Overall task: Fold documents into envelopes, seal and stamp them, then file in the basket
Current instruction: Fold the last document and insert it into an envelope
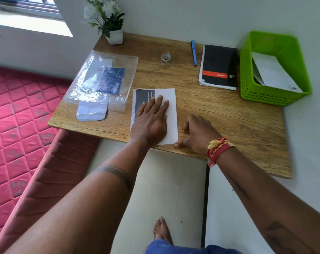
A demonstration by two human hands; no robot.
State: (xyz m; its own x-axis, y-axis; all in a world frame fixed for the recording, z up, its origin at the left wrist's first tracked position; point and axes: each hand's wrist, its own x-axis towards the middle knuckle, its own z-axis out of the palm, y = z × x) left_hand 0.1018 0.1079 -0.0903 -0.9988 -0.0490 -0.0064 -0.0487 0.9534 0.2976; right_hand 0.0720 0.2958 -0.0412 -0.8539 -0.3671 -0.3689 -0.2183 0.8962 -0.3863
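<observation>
A folded document, white on its right part with a dark printed panel at the left, lies at the front edge of the wooden table. My left hand presses flat on it with straight fingers. My right hand rests beside the paper's right edge, fingers curled down at the fold and thumb at the near corner. The green basket at the far right holds a white envelope. A small roll of stamps or tape stands at the back middle.
A clear plastic bag with blue-printed sheets and white envelopes lies at the left. A blue pen and black notebook sit at the back right. A white flower pot is in the back corner. A pink mattress lies left.
</observation>
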